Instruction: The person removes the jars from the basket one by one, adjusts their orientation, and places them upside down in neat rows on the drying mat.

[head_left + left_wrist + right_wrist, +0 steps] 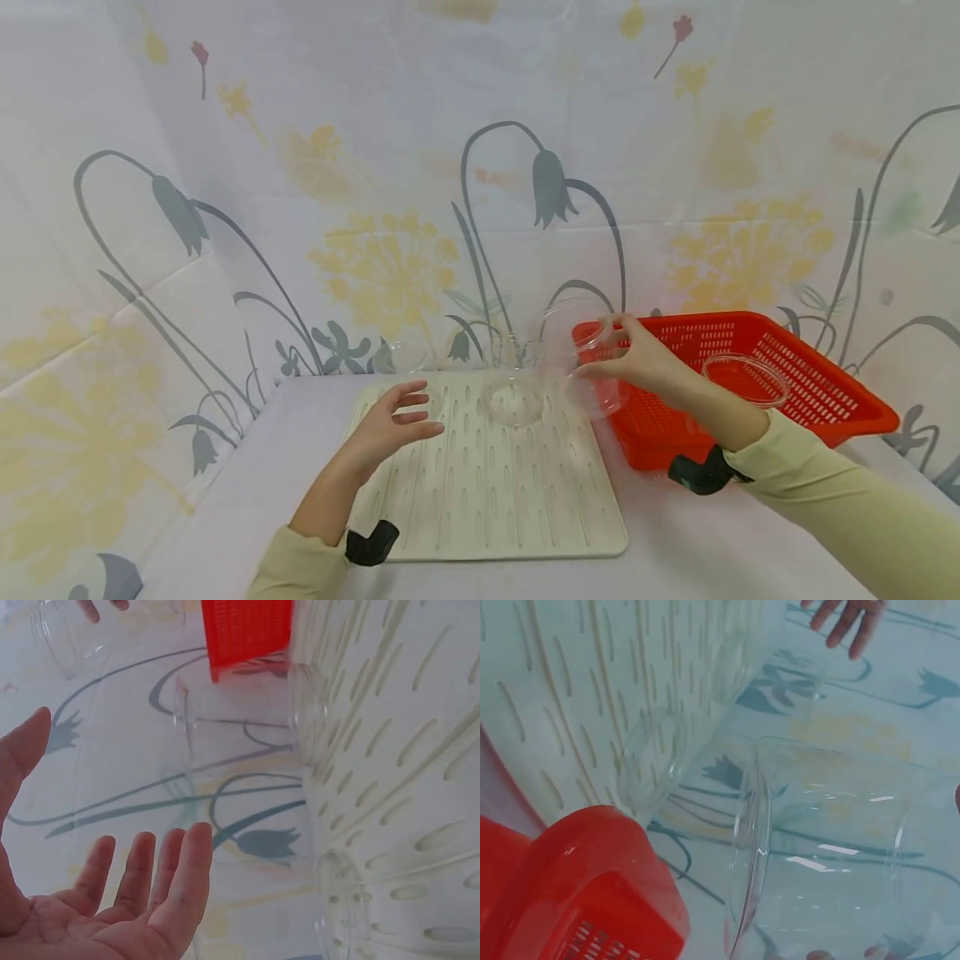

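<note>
My right hand (651, 360) holds a clear, wide-rimmed cylindrical container (817, 847) above the back right corner of a cream ridged mat (487, 500). Its fingers curl around the side, and some fingertips show through the clear wall in the right wrist view. Two similar clear containers stand at the back of the mat: one in the middle (513, 402), another (341, 907) farther left. Over the mat's left side, my left hand (390, 427) hangs in the air with fingers spread and nothing in it.
To the right of the mat sits a red perforated basket (873, 408), its near left corner close to the mat's edge. A clear round rim (750, 379) shows inside it. Behind everything hangs a flower-printed cloth (390, 167).
</note>
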A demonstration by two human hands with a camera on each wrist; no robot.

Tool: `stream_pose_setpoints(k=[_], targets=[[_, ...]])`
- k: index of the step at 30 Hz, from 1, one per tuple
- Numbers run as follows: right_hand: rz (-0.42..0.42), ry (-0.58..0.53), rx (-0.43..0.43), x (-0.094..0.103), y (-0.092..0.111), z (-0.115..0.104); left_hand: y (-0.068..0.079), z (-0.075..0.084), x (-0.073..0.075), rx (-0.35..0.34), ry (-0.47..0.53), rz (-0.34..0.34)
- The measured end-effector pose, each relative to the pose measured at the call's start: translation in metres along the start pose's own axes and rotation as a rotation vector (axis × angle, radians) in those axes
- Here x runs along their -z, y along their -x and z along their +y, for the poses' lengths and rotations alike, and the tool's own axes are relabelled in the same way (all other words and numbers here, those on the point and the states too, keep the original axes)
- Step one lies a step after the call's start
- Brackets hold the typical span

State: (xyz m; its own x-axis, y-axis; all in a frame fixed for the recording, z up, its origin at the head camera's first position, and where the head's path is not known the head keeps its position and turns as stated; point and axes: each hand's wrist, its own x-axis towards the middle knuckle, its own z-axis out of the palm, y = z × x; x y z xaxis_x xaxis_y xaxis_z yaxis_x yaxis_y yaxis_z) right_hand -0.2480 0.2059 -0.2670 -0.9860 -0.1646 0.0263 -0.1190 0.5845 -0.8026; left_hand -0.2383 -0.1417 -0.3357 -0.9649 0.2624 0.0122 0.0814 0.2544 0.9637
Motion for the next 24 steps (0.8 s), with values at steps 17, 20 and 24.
stream_pose_setpoints(k=[17, 20, 24], targets=[[-0.033, -0.014, 0.029, -0.022, 0.005, -0.008, -0.015, 0.02, -0.03, -0.064, 0.059, -0.057], [-0.041, -0.021, 0.036, -0.026, 0.007, -0.01, -0.016, 0.024, -0.034, -0.072, 0.065, -0.063], [-0.048, -0.035, 0.046, -0.033, 0.009, -0.011, -0.018, 0.028, -0.039, -0.078, 0.075, -0.072]])
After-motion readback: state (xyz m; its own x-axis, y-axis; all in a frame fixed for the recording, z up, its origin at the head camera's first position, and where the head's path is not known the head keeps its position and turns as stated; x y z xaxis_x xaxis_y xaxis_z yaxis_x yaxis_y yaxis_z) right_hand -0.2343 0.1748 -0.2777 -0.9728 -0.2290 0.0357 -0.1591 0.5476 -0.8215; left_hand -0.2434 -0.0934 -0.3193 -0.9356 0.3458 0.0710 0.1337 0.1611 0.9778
